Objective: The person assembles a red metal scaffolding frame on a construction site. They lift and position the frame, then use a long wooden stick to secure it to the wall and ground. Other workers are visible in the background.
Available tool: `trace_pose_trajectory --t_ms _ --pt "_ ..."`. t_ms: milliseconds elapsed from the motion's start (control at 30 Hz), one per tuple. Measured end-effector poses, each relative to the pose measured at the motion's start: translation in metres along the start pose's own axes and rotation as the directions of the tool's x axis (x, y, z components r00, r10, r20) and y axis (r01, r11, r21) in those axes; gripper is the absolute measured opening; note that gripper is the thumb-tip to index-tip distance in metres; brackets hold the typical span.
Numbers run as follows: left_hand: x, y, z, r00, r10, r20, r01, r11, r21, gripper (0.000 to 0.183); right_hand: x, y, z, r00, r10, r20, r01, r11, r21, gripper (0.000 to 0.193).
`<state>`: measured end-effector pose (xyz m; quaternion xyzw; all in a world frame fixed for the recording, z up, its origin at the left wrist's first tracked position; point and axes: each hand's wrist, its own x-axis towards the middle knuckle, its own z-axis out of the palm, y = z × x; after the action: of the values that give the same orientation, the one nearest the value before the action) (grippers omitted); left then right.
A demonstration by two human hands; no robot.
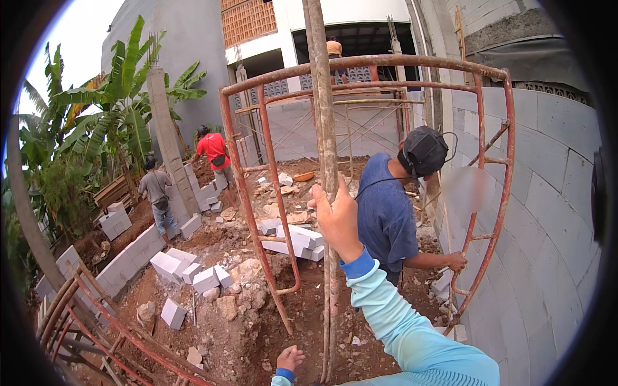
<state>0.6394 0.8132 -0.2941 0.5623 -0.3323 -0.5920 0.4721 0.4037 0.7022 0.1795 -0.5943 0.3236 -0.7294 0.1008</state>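
Note:
My right hand (337, 219), in a light-blue sleeve, is raised and closed around a long, rusty upright pole (325, 122) in the middle of the view. Lower down, my left hand (291, 358) hangs beside the pole's lower part, fingers loosely curled, with nothing visible in it. A red-brown scaffold frame (386, 60) stands just beyond the pole, its curved top bar passing behind it. A person in a blue shirt (385, 209) and dark cap bends close by on the right, one hand (456, 261) on the frame's right leg.
A light block wall (547, 193) rises along the right. Pale blocks (296, 241) and rubble lie on uneven soil. More rusty frames (122, 334) lean at lower left. Two people, in red (212, 147) and grey (156, 186), stand beside a low wall; another (334, 48) is higher up.

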Motion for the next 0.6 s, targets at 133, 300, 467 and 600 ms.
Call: trace_pose_trajectory --t_ms 133,300,467,600 --pt "-0.026 0.055 0.06 0.964 0.221 0.15 -0.236 0.967 0.094 0.068 -0.021 -0.028 -0.01 0.993 0.006 0.117 -0.028 0.981 0.193 0.053" --pt "-0.047 0.051 0.111 0.826 0.505 0.248 -0.563 0.738 0.372 0.089 -0.045 -0.059 -0.033 0.975 -0.023 0.222 -0.064 0.924 0.377 0.051" --pt "-0.067 0.044 0.147 0.913 0.345 0.218 -0.408 0.792 0.455 0.067 -0.058 -0.074 -0.064 0.975 -0.052 0.214 -0.063 0.866 0.497 0.051" --pt "-0.077 0.037 0.155 0.886 0.424 0.187 -0.454 0.718 0.528 0.05 -0.055 -0.097 -0.08 0.981 -0.05 0.19 -0.056 0.855 0.516 0.05"
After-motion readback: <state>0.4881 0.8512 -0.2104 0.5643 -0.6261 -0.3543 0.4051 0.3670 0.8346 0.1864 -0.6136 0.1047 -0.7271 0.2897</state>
